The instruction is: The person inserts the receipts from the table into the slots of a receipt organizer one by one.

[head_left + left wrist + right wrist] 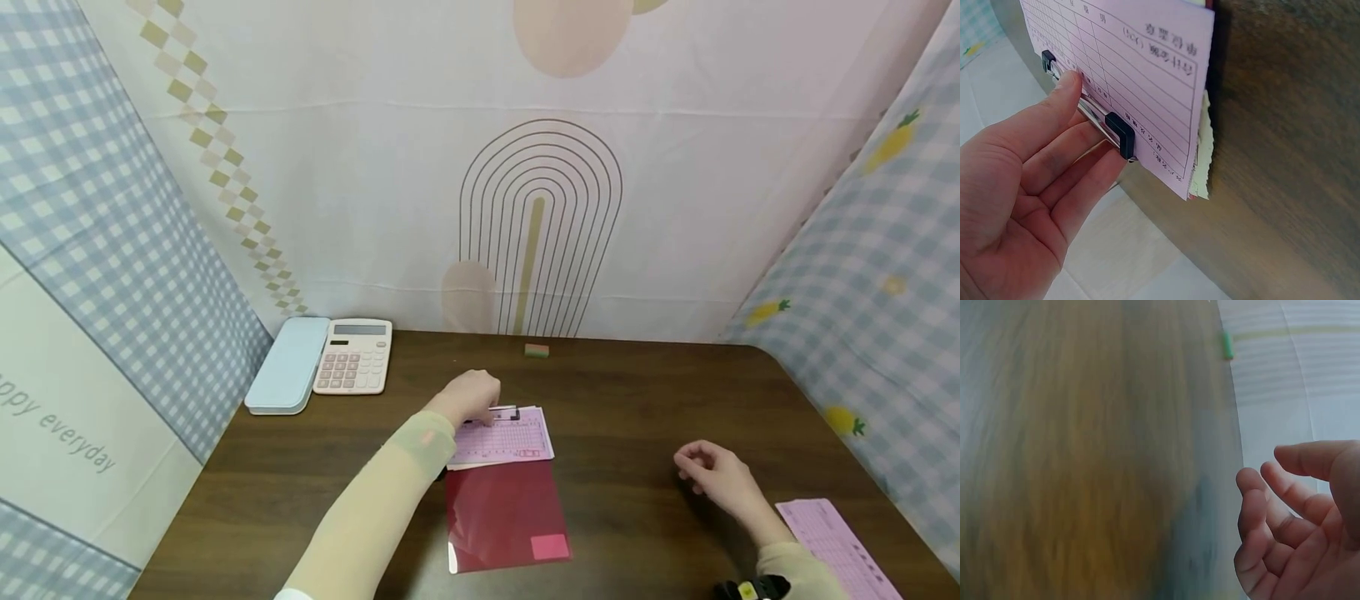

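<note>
A dark red clipboard [502, 508] lies at the middle of the table, with a pink label in its lower right corner. Pink printed forms [513, 442], with paler sheets beneath, cover its upper part. My left hand [472, 396] is at the far edge and pinches the metal clip [1120, 134] with black ends, thumb on the form side and fingers behind. The left wrist view shows the torn-looking edges of the lower sheets. My right hand [716, 475] hovers over the right of the table, fingers loosely curled, holding nothing.
More pink forms [836, 546] lie at the right edge beside my right forearm. At the back left a white calculator [352, 358] stands next to a light blue case [288, 367]. A small green and red block [536, 351] sits at the back edge, before a hanging cloth.
</note>
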Demonstrator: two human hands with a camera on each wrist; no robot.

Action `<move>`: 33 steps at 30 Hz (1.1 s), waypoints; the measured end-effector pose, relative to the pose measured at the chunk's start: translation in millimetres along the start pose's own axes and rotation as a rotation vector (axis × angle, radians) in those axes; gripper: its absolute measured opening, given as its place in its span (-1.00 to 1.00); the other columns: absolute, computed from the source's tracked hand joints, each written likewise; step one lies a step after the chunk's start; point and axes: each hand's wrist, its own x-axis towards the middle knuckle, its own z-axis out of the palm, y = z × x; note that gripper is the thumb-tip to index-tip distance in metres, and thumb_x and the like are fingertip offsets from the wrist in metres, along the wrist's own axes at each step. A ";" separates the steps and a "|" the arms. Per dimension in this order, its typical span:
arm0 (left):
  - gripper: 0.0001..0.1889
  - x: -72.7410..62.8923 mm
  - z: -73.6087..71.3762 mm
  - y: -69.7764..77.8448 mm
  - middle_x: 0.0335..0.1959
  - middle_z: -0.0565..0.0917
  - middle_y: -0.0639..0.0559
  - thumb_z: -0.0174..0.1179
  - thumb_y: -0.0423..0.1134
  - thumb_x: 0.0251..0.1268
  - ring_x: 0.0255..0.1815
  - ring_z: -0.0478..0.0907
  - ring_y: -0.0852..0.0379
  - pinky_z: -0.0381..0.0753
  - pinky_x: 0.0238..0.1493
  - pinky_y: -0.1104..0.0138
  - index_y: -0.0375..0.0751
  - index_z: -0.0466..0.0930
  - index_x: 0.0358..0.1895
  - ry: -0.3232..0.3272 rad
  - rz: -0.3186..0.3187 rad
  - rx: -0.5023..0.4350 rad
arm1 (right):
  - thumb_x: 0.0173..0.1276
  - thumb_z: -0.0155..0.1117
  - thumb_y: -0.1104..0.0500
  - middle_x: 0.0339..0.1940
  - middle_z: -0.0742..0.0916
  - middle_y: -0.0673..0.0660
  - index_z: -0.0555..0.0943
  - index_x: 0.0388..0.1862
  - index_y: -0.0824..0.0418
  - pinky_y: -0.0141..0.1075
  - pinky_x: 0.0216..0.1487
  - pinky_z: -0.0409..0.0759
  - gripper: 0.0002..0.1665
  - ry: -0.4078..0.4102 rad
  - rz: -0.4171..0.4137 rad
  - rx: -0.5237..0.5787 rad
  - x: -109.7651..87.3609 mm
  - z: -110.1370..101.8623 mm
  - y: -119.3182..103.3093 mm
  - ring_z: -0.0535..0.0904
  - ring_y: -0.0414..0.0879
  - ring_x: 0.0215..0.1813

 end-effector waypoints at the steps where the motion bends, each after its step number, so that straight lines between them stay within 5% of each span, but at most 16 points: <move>1: -0.81 -0.1 0.0 0.2 -0.59 0.60 0.22 0.45 -0.12 -0.04 -0.54 0.43 0.26 0.46 -0.40 0.39 -0.02 0.62 -0.60 -0.001 0.000 0.001 | 0.39 0.17 0.07 -0.44 0.69 0.06 0.55 -0.13 0.31 -0.35 -0.50 0.48 -0.70 0.001 0.001 0.002 -2.3 -2.4 4.5 0.52 -0.20 -0.54; 16: -0.79 -0.6 -1.6 4.6 -0.61 0.56 0.22 0.46 -0.14 -0.03 -0.55 0.39 0.27 0.42 -0.45 0.41 -0.03 0.59 -0.61 -0.045 -0.031 -0.036 | 0.29 0.29 0.07 -0.57 0.62 -0.06 0.60 -0.21 0.29 -0.38 -0.48 0.41 -0.71 0.124 -0.015 -0.085 -29.5 -31.5 61.4 0.45 -0.30 -0.57; 29: -0.77 0.4 0.7 4.0 -0.64 0.54 0.23 0.46 -0.15 -0.04 -0.57 0.35 0.27 0.39 -0.45 0.42 -0.03 0.57 -0.63 -0.022 -0.008 -0.017 | 0.32 0.14 -0.24 -0.35 0.67 -0.08 0.54 0.05 0.31 -0.22 -0.31 0.47 -0.34 0.011 0.172 -0.204 -41.5 -70.0 88.5 0.50 -0.39 -0.41; 33: -0.76 -0.1 0.7 4.0 -0.65 0.53 0.23 0.45 -0.15 -0.04 -0.57 0.34 0.27 0.39 -0.46 0.42 -0.03 0.55 -0.64 -0.024 -0.010 -0.018 | 0.31 0.11 -0.29 -0.17 0.70 0.28 0.45 0.14 0.41 0.00 -0.21 0.45 -0.20 0.031 0.221 -0.245 -44.5 -77.7 104.2 0.61 0.06 -0.20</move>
